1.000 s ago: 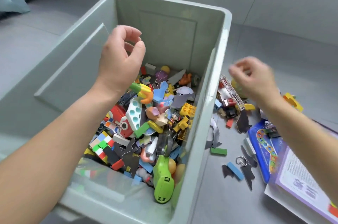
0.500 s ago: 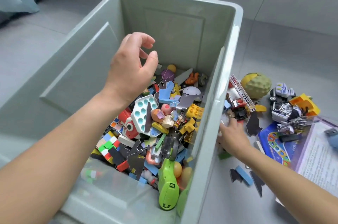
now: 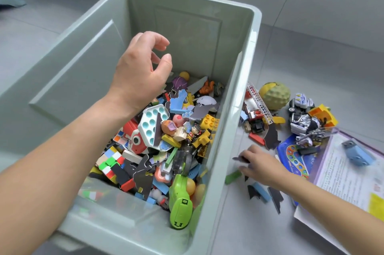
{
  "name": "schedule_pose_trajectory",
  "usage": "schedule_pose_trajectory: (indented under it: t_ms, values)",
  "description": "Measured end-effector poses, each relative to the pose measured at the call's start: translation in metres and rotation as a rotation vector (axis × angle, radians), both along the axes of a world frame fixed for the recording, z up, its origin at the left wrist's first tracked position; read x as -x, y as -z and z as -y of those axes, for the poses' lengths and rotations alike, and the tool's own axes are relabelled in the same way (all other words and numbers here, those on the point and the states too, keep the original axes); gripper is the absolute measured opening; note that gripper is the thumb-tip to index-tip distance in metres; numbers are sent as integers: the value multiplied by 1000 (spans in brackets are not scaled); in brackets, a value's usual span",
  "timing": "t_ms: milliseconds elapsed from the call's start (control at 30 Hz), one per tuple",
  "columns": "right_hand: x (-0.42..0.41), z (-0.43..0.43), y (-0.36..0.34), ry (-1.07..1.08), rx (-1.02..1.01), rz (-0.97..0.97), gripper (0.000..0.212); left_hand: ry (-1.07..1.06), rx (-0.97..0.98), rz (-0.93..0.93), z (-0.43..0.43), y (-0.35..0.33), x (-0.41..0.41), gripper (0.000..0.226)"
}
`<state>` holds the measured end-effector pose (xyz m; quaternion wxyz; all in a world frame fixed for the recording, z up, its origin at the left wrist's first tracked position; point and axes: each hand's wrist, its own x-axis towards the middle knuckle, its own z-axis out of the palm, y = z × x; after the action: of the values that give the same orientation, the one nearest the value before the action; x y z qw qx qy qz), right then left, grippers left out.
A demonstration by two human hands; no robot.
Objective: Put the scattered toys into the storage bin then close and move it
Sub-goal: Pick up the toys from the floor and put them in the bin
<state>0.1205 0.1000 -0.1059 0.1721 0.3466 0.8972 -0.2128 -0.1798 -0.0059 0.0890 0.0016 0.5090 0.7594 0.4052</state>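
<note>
Grey floor tiles (image 3: pixel 311 57) lie all around the big storage bin (image 3: pixel 256 32). It stands open, with a heap of toys (image 3: pixel 166 140) at the bottom.

My left hand (image 3: pixel 141 69) hangs over the middle of the bin. Its fingers are loosely bent and it holds nothing.

My right hand (image 3: pixel 261 168) is down on the floor, just to the right of the bin. It looks to pinch a dark flat piece (image 3: pixel 239 159) at its fingertips. A green block (image 3: pixel 232 176) lies just beside those fingers, and its long side slants toward the bin wall. This hand is much nearer to the loose toys.

The bin is to the left of the pinched piece, and its tall wall stands between them. So I think the piece must go up and over the rim.

More toys wait farther right of the bin: a fire truck (image 3: pixel 256 113), a bumpy ball (image 3: pixel 275 95) and a book (image 3: pixel 349 188).

I cannot see a lid. What is under my right palm is hidden, and my left arm covers the near left part of the bin.
</note>
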Motion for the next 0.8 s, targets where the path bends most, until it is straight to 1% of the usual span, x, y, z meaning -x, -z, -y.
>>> schedule_pose_trajectory:
  t_ms: [67, 100, 133, 200, 267, 300, 367, 467, 500, 533, 600, 633, 667, 733, 800]
  values:
    - [4, 22, 6, -237, -4, 152, 34, 3, 10, -1, 1, 1, 0, 22]
    - [6, 28, 9, -318, -24, 190, 30, 2, 17, 0, 1, 2, 0, 21]
    - [8, 31, 10, -354, -42, 200, 26, 1, 25, 0, 1, 2, 0, 21]
    - [8, 22, 5, -273, -54, 156, 22, 4, 35, -6, 1, 3, 0, 22]
    - [-2, 1, -7, -130, -67, 74, 26, 7, 32, -13, 1, 3, 0, 22]
    - [-10, -9, -12, -104, -78, 67, 30, 5, 31, -15, 1, 3, 0, 23]
    - [-27, -17, -16, -145, -91, 126, 34, 1, 30, -18, 1, 3, 1, 23]
    - [-43, -5, -5, -195, -67, 191, 40, -2, 34, -33, 0, 3, 1, 24]
    - [-45, -2, -1, -180, -40, 187, 46, 0, 37, -35, 0, 3, 0, 23]
    - [-45, 0, 2, -150, -3, 181, 58, 3, 39, -37, 0, 3, 0, 23]
    - [-43, -1, 2, -127, 42, 218, 90, 7, 40, -34, 0, 3, 0, 22]
    - [-40, 0, 2, -165, 19, 255, 101, 8, 37, -28, 0, 2, 0, 22]
    - [-38, 2, 3, -215, -24, 280, 104, 7, 35, -24, 0, 2, 0, 22]
    - [-32, 6, 7, -261, -73, 289, 91, 5, 40, -21, -1, 4, 0, 23]
    - [-29, 6, 8, -225, -25, 303, 74, 7, 44, -23, 0, 5, 0, 24]
